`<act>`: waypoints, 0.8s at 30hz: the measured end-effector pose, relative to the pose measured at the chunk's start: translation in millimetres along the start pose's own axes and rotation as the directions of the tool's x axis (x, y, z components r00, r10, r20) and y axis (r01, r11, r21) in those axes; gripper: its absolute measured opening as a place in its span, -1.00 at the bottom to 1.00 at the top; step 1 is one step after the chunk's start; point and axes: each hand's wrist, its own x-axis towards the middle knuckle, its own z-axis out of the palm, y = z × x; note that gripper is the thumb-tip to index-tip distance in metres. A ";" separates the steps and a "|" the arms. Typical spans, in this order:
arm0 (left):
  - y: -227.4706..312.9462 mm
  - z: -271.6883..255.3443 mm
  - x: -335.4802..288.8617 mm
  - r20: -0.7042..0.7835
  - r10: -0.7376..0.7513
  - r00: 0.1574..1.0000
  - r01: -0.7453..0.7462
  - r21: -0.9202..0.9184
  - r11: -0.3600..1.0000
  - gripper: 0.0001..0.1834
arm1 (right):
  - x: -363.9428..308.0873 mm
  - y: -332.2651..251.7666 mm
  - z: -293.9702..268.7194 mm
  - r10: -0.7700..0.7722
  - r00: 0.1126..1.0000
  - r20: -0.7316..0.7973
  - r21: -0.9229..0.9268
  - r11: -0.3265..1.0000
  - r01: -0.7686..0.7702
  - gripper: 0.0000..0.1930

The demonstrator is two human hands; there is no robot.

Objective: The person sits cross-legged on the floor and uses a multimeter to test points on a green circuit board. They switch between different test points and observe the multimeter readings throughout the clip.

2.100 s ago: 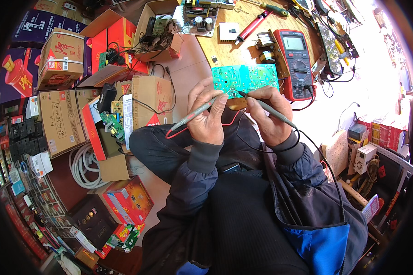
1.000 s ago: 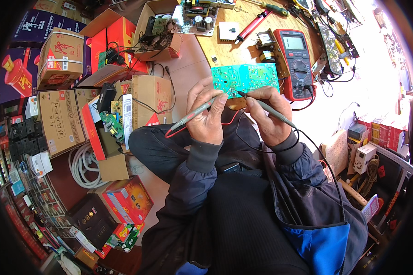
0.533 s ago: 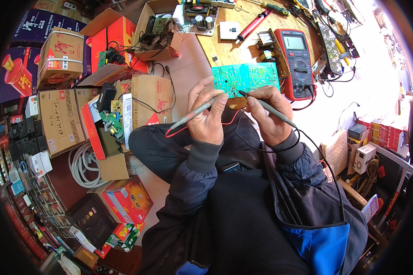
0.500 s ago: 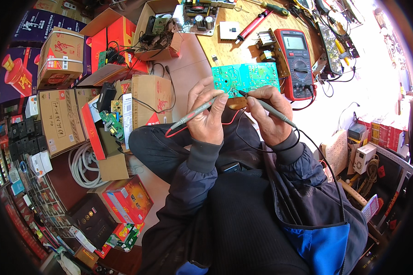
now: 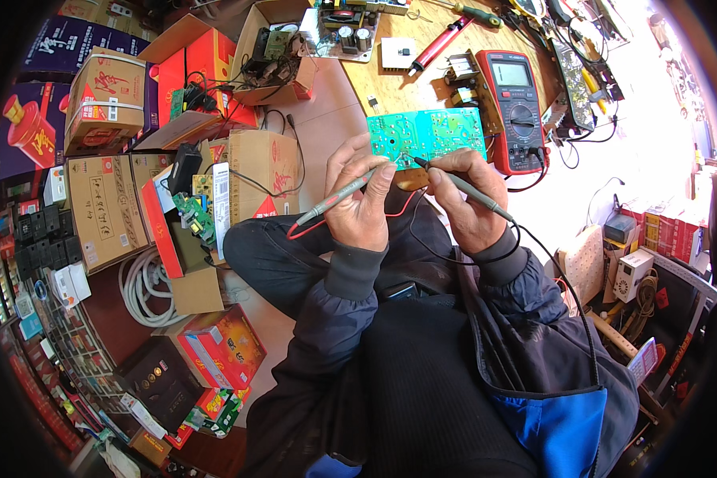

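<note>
A green circuit board (image 5: 454,131) lies solder side up at the near edge of the wooden bench. My left hand (image 5: 360,195) is closed on a grey test probe (image 5: 336,197) with a red lead, its tip end at the board's lower left part. Closed round a second grey probe (image 5: 476,197), this one with a black lead, my right hand (image 5: 474,191) holds its dark tip at the board's near edge. The two tips are close together; whether they touch the solder cannot be made out. A red multimeter (image 5: 520,111) with a grey screen lies right of the board.
On the bench (image 5: 350,76) are a red tubular tool (image 5: 440,46), a finned heat sink (image 5: 397,54), a screwdriver (image 5: 478,13) and another circuit board (image 5: 346,36). Open cartons (image 5: 275,52) with electronic parts stand to the left. The black lead loops past my right wrist.
</note>
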 end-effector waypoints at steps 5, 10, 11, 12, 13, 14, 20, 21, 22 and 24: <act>0.9 0.2 -0.1 0.001 -0.002 1.000 0.002 -0.012 1.000 -0.82 | 0.6 -1.6 -0.9 0.017 1.000 0.011 -0.009 1.000 -0.017 -0.86; 1.0 0.0 -0.5 -0.004 -0.012 1.000 0.012 -0.006 1.000 -0.81 | 1.4 -2.7 -0.4 -0.033 0.999 0.031 -0.042 0.999 0.034 -0.91; 0.7 0.1 -0.4 -0.005 -0.009 1.000 0.009 -0.006 1.000 -0.81 | 1.4 -2.8 -0.4 -0.029 0.999 0.031 -0.031 0.999 0.030 -0.92; 0.4 0.3 -0.2 -0.007 -0.008 1.000 0.008 -0.006 1.000 -0.81 | 1.2 -2.7 -0.5 -0.026 0.999 0.035 -0.038 0.999 0.027 -0.92; 0.2 0.5 -0.1 -0.008 -0.006 1.000 0.006 -0.006 1.000 -0.81 | 0.8 -2.6 -0.7 -0.021 0.999 0.037 -0.036 0.999 0.022 -0.92; 0.1 0.6 -0.3 -0.008 -0.007 1.000 0.007 -0.007 1.000 -0.81 | 0.4 -2.2 -0.9 -0.015 0.999 0.039 -0.033 0.999 0.017 -0.92; -0.3 -0.1 -0.3 0.005 0.010 1.000 -0.010 0.004 1.000 -0.82 | -1.2 3.4 0.6 -0.022 0.999 -0.047 0.037 0.999 0.023 -0.86; -0.7 0.1 0.3 0.005 0.018 1.000 -0.018 0.004 1.000 -0.82 | -1.6 3.8 -0.1 -0.027 0.999 -0.041 0.013 1.000 0.028 -0.86; -0.8 0.3 0.7 0.005 0.026 1.000 -0.027 0.005 1.000 -0.82 | -1.7 4.0 -1.0 -0.027 0.999 -0.035 0.006 1.000 0.027 -0.86; -0.2 0.8 -0.1 0.001 0.010 1.000 -0.010 -0.010 1.000 -0.82 | -1.8 3.9 -1.7 -0.028 0.999 -0.026 -0.001 1.000 0.028 -0.86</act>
